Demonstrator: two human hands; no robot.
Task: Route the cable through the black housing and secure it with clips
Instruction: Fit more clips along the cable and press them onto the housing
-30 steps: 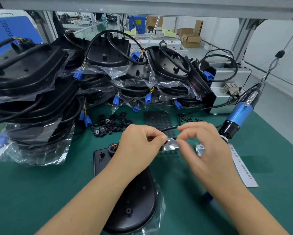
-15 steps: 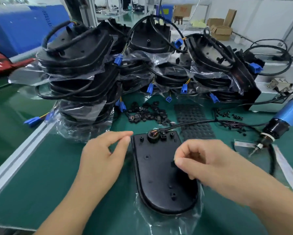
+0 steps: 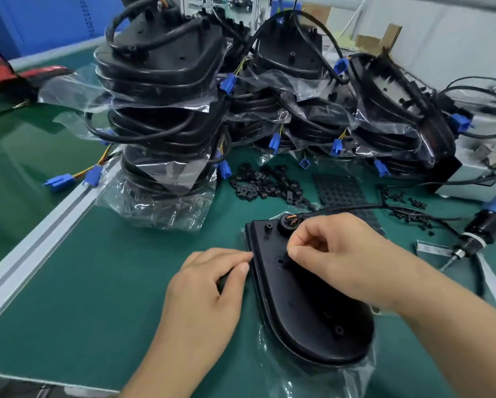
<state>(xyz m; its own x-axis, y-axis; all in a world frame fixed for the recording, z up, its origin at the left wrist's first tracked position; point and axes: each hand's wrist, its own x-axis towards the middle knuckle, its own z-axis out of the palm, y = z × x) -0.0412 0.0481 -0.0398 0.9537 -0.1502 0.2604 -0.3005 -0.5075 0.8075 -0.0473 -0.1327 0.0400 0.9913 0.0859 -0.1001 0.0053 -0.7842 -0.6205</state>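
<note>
The black housing [image 3: 307, 311] lies flat on the green mat in a clear plastic bag, narrow end away from me. A black cable [image 3: 356, 207] leaves the round grommet [image 3: 285, 224] at its far end and runs off to the right. My left hand [image 3: 212, 288] pinches the housing's left rim between thumb and index finger. My right hand [image 3: 335, 254] is over the housing's upper half, its thumb and index finger pinching a small black clip [image 3: 286, 258] against the surface.
A pile of loose black clips [image 3: 266, 185] and a black studded mat [image 3: 338, 191] lie beyond the housing. Small screws [image 3: 407, 208] and a blue electric screwdriver [image 3: 476, 234] are to the right. Stacks of bagged housings [image 3: 160, 81] with cables stand behind. An aluminium rail [image 3: 39, 239] borders the left.
My left hand has moved right and taken hold of the housing's left rim. My right hand has moved up the housing toward the grommet with the clip. The view has shifted left and closer.
</note>
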